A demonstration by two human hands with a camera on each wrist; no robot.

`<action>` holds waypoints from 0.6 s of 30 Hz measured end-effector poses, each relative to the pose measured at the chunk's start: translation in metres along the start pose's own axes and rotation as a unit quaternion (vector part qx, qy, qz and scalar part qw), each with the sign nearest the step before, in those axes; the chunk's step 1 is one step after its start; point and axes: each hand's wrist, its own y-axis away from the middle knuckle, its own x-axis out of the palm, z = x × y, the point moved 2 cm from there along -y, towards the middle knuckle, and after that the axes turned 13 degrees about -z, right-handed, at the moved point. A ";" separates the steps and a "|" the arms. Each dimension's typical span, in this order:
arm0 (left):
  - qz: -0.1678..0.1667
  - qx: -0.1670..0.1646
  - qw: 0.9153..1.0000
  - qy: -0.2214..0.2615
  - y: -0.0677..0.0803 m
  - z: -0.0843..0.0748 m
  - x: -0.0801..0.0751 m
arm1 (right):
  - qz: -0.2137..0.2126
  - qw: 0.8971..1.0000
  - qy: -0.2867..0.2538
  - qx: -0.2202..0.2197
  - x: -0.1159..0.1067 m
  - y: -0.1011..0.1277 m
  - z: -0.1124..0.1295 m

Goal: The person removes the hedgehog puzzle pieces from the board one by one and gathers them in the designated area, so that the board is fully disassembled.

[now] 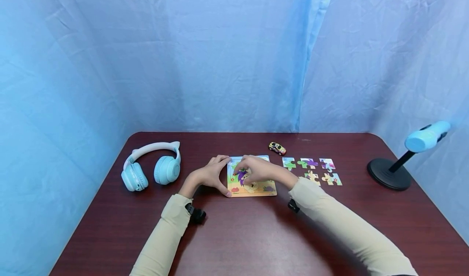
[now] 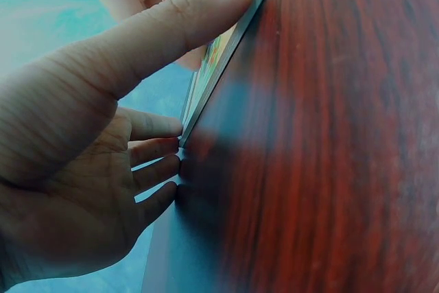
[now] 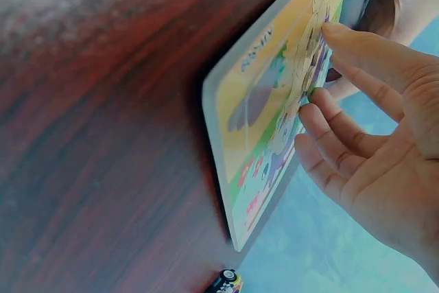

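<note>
A square puzzle board [image 1: 261, 189] with a colourful cartoon picture lies flat on the dark red table [image 1: 256, 235]. My left hand [image 1: 220, 175] holds the board's left side, its thumb [image 2: 206, 12] lying along one edge [image 2: 221, 53] and its curled fingers [image 2: 161, 152] at the corner. My right hand [image 1: 244, 175] rests on the picture. Its fingertips [image 3: 317, 97] touch the assembled pieces near the middle of the board [image 3: 264, 121]. I see no piece lifted in either hand.
Several loose puzzle pieces [image 1: 312, 170] lie in two rows right of the board. A small toy car [image 1: 277, 147] sits behind them. Light blue cat-ear headphones [image 1: 152, 168] lie at the left, and a lamp on a black base [image 1: 390, 174] stands at the right.
</note>
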 end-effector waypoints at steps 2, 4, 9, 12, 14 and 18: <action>0.000 0.000 1.000 0.000 0.000 0.000 0.000 | 0.001 1.000 0.001 -0.004 0.000 -0.001 0.000; 0.001 0.000 1.000 -0.001 0.000 -0.001 0.000 | 0.001 1.000 0.001 -0.007 0.001 -0.002 0.000; 0.002 -0.004 1.000 -0.003 0.000 -0.001 0.000 | 0.002 1.000 -0.007 -0.007 0.001 -0.003 0.001; 0.003 -0.007 1.000 -0.003 0.000 -0.001 0.000 | 0.003 1.000 -0.011 -0.005 0.000 -0.003 0.002; 0.003 -0.008 1.000 -0.003 0.000 -0.001 0.000 | 0.003 1.000 -0.010 -0.008 0.000 -0.004 0.002; 0.001 -0.006 1.000 -0.004 0.000 -0.001 -0.001 | 0.001 1.000 -0.003 -0.020 0.000 -0.004 0.003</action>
